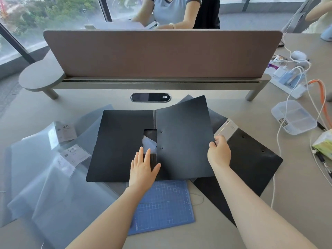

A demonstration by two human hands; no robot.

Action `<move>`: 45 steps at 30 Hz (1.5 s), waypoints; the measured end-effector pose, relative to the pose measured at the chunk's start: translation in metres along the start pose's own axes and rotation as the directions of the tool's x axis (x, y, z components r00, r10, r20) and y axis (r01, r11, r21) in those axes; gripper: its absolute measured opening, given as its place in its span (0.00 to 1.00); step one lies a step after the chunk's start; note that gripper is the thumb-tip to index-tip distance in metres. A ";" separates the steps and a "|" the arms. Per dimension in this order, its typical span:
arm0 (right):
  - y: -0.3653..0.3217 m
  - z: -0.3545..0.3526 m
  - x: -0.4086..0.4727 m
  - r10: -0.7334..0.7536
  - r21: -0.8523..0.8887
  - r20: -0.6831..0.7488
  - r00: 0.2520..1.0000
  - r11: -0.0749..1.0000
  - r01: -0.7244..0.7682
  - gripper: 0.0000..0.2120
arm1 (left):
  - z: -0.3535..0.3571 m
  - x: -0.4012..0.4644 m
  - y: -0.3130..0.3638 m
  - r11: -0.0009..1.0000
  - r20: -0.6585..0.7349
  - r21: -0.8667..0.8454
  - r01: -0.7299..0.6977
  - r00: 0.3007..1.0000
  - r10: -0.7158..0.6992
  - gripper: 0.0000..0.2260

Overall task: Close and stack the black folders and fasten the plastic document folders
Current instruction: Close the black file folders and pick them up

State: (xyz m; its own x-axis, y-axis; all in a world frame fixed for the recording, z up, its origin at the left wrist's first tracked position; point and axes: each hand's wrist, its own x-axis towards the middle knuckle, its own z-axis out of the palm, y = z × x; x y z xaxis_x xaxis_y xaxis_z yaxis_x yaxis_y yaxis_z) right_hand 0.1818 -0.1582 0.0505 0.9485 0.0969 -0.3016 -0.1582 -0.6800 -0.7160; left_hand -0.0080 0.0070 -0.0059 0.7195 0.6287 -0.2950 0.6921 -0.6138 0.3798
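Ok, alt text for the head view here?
An open black folder lies on a grey desk; the left hand presses flat near its spine while the right hand grips its right cover's edge. Translucent plastic folders lie left.

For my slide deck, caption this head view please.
Left hand presses the open black folder flat while right hand grips its right cover's edge.

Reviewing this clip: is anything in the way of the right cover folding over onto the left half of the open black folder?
Only the left hand. It lies flat on the spine of the open folder, reaching onto the left half, right where the cover held by the right hand must land. Nothing else lies on that half.
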 end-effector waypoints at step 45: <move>-0.086 -0.008 -0.062 -0.260 0.551 0.183 0.948 0.826 0.120 0.10 | -0.163 -0.047 0.005 0.157 0.055 -0.985 0.067 0.995 -0.081 0.12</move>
State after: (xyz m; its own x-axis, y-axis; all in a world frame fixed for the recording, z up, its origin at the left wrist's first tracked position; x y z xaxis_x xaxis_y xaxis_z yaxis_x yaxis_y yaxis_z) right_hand 0.1385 -0.1117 0.1363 0.8900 0.4020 -0.2154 -0.1682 -0.1498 -0.9743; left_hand -0.0478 0.0523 0.1526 0.6630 0.6494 -0.3724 0.1004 0.4159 0.9039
